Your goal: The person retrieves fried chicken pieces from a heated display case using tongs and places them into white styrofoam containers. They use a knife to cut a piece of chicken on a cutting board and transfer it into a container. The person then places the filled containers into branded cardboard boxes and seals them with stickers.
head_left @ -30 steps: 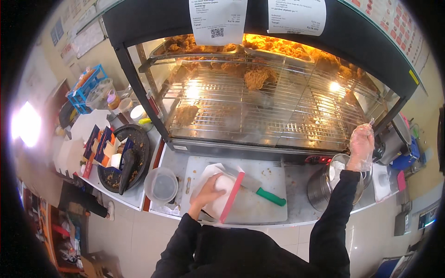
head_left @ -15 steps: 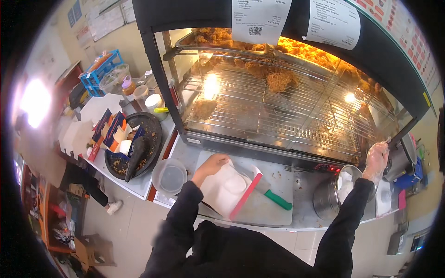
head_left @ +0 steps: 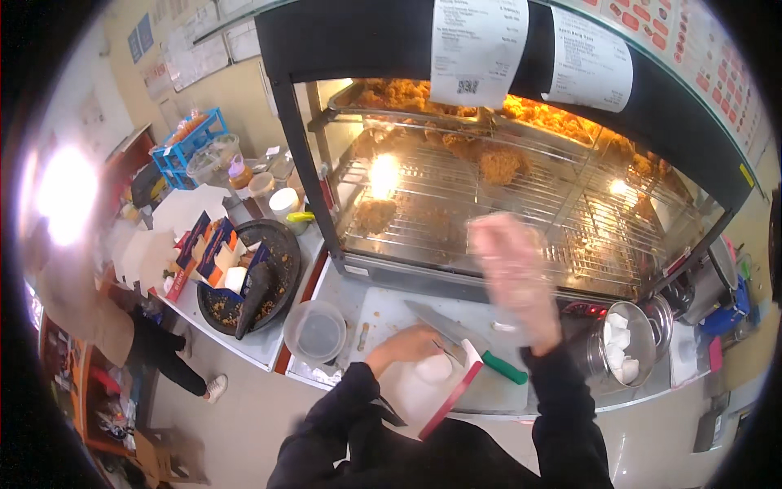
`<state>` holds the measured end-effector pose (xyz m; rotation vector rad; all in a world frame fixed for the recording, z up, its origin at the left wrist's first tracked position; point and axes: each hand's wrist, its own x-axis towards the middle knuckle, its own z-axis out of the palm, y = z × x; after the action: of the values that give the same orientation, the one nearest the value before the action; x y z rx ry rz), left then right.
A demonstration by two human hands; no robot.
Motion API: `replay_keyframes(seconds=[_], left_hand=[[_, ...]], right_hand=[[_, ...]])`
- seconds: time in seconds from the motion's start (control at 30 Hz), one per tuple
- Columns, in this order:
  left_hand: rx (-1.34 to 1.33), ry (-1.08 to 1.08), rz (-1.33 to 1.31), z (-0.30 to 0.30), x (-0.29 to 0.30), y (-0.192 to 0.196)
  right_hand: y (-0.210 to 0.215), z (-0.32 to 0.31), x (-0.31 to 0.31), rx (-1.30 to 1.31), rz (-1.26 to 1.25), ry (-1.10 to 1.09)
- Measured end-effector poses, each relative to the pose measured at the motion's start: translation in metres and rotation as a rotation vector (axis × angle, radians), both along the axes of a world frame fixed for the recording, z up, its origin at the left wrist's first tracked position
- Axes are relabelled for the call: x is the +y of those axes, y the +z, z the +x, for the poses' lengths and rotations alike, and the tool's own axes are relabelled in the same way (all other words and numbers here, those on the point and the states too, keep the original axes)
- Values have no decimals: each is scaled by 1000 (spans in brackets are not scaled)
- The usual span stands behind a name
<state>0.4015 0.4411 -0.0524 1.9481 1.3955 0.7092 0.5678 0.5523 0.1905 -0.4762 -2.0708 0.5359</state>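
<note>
Behind the counter (head_left: 521, 399) glows a warmer (head_left: 521, 187) of fried chicken, and at its foot our left hand (head_left: 405, 346) presses flat, fingers spread, on a white box (head_left: 419, 387) with a red edge, as it did a moment ago. Our right hand (head_left: 513, 273) has swung in from the 3 o'clock corner and now blurs over the knife (head_left: 464, 342) (fingers seemingly wide, though we cannot tell), so both hands seem to be closing on the box, at 6 o'clock.

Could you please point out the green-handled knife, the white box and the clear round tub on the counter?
Green-handled knife (head_left: 503, 368), head view, on its handle.
White box (head_left: 411, 391), head view, on its lid.
Clear round tub (head_left: 316, 332), head view, on its inside.
</note>
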Motion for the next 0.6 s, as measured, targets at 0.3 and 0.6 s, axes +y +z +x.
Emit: replay_keyframes(seconds=[0.3, 0.6], left_hand=[[200, 45, 199, -27, -11, -43], [306, -261, 226, -43, 6, -45]], right_hand=[[-22, -225, -24, -306, 650, -216], [-23, -196, -22, -493, 745, -292]])
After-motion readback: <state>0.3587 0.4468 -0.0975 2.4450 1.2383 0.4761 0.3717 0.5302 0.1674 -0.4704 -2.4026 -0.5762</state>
